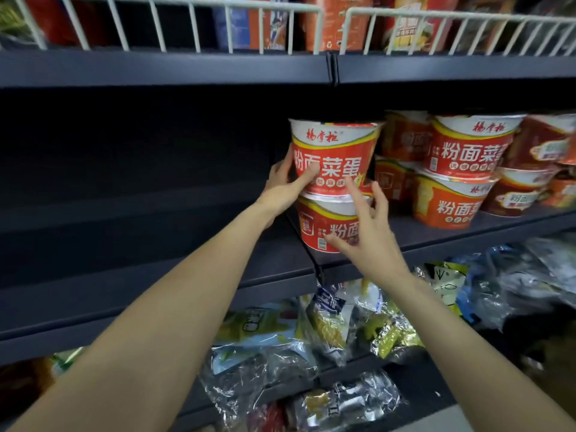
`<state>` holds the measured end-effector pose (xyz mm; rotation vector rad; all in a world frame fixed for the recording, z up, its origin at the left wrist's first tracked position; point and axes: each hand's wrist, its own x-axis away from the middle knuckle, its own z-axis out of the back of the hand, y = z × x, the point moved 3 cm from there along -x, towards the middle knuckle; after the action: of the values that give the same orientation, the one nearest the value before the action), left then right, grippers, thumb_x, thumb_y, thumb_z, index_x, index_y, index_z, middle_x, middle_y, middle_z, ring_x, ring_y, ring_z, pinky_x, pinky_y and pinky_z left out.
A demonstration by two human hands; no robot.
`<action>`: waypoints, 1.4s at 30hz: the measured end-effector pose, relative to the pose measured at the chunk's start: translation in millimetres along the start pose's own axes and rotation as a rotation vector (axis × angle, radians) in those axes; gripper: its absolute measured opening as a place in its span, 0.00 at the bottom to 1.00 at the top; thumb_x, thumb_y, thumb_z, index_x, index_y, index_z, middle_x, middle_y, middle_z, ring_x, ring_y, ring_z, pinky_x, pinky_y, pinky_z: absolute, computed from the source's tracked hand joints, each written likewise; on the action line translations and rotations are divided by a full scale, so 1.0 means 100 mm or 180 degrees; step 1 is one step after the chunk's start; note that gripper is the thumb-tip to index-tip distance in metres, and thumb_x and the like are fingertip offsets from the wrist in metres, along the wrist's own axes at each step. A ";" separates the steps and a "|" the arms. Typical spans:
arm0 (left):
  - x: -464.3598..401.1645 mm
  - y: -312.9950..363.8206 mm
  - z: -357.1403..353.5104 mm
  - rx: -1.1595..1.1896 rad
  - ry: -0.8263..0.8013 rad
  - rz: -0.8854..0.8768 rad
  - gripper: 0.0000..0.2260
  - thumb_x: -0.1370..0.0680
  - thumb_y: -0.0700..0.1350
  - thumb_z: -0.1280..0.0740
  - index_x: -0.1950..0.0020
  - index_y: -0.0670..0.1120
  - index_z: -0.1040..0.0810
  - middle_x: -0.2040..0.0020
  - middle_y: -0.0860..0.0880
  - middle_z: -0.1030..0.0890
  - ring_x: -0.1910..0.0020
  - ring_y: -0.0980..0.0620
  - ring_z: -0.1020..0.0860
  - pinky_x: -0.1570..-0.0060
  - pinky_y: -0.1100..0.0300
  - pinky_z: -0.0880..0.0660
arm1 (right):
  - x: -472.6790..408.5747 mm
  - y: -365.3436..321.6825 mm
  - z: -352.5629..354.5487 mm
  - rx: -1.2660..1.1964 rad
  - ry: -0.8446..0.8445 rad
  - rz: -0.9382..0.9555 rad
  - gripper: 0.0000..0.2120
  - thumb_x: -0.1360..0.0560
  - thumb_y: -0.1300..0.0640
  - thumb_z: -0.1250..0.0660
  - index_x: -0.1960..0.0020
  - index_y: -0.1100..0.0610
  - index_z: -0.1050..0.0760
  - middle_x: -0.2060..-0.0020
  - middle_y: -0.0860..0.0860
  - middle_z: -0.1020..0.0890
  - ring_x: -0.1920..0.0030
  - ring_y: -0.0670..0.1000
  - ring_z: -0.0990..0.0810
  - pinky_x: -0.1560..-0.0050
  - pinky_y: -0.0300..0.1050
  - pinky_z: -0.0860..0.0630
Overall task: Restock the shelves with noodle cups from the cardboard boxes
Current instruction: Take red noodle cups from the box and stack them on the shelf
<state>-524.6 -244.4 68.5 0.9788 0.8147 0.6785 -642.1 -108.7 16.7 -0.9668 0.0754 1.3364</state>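
Note:
A red-and-white noodle cup (335, 151) stands stacked on a second cup (321, 226) on the dark middle shelf (187, 275). My left hand (285, 188) grips the upper cup's left side, thumb across its front. My right hand (367, 232) is spread in front of the stack, fingers apart, its fingertips touching the lower cup and the base of the upper one. More stacked cups of the same kind (461, 169) fill the shelf to the right. No cardboard box is in view.
The shelf left of the stack is bare and dark. Above, a white wire rail (193, 29) fronts a shelf of tall packets. Below, a shelf holds crinkly foil and plastic snack bags (336, 332).

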 end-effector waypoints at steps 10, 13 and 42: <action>0.65 -0.57 0.18 -0.2910 -0.0017 0.0065 0.22 0.20 0.59 0.44 0.28 0.54 0.34 0.29 0.48 0.33 0.32 0.46 0.32 0.36 0.52 0.34 | -0.88 0.16 -0.59 0.1078 -0.0174 -0.0257 0.32 0.19 0.54 0.42 0.24 0.39 0.56 0.24 0.59 0.60 0.28 0.64 0.41 0.40 0.57 0.27; 0.89 -0.74 0.43 -0.3905 -0.0103 -0.0010 0.22 0.21 0.61 0.47 0.30 0.54 0.32 0.32 0.51 0.29 0.35 0.49 0.29 0.32 0.51 0.41 | -1.15 0.20 -0.72 0.1389 -0.0484 -0.0428 0.33 0.18 0.50 0.45 0.24 0.39 0.63 0.24 0.58 0.64 0.24 0.62 0.50 0.32 0.58 0.34; 4.64 -2.38 1.47 -0.2379 0.0393 0.1927 0.23 0.26 0.46 0.30 0.32 0.45 0.30 0.36 0.41 0.28 0.36 0.40 0.32 0.37 0.51 0.35 | 3.07 -1.11 -1.84 0.0078 -0.2411 -0.0250 0.19 0.24 0.51 0.33 0.35 0.54 0.27 0.44 0.49 0.21 0.44 0.49 0.24 0.46 0.34 0.35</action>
<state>-124.5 -33.7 -230.1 0.4806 0.2938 1.4493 -374.6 24.5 -209.6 -0.3895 -0.5157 1.5437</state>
